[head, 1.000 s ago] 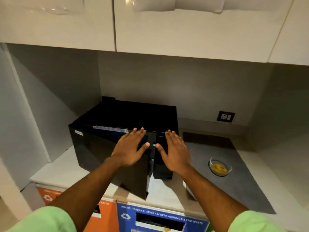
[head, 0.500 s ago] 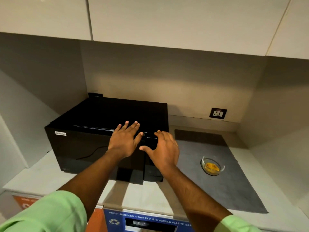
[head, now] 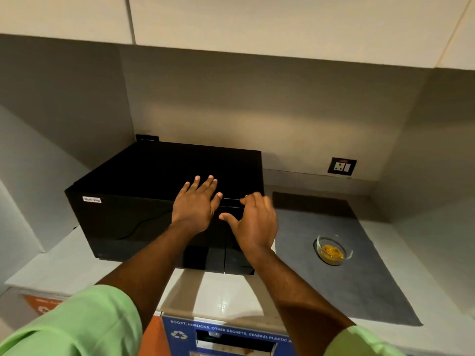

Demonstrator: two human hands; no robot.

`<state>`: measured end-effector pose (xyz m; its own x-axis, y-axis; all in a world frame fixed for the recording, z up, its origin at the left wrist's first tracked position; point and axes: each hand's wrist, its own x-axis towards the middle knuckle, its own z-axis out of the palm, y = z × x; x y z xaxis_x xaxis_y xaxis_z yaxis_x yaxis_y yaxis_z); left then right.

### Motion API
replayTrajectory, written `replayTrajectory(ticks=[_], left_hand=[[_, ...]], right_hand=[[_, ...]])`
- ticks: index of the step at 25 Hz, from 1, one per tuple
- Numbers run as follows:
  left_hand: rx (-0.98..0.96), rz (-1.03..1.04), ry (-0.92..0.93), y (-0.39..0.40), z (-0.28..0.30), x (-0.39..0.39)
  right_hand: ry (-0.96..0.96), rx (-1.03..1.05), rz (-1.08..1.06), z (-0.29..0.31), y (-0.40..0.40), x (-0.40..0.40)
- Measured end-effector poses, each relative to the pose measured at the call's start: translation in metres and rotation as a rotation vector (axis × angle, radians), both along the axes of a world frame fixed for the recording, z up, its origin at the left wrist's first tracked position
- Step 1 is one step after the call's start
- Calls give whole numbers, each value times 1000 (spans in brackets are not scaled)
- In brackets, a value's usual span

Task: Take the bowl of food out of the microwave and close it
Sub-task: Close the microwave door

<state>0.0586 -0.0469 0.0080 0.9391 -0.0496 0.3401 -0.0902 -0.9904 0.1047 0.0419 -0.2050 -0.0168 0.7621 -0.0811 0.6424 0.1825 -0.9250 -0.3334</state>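
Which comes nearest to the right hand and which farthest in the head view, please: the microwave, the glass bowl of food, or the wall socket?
1. Microwave: directly under the right hand, at its front right.
2. Glass bowl of food: to the hand's right, on the grey mat.
3. Wall socket: farthest, up on the back wall.

Two bare forearms. Light green sleeves, left sleeve and right sleeve, short and loose, plain soft fabric. Left hand and right hand: no rings, watch or gloves.
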Motion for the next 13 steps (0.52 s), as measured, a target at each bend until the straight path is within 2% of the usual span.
replayTrajectory(ticks=[4, 9, 13], left_hand=[[6, -40, 10, 3, 2, -4], [-69, -109, 11, 6, -2, -17], [-45, -122, 32, 7, -9, -37]], right_hand=[[27, 11, 18, -4, 1, -10], [132, -117, 125, -19, -12, -25], [182, -184, 148, -13, -16, -32]])
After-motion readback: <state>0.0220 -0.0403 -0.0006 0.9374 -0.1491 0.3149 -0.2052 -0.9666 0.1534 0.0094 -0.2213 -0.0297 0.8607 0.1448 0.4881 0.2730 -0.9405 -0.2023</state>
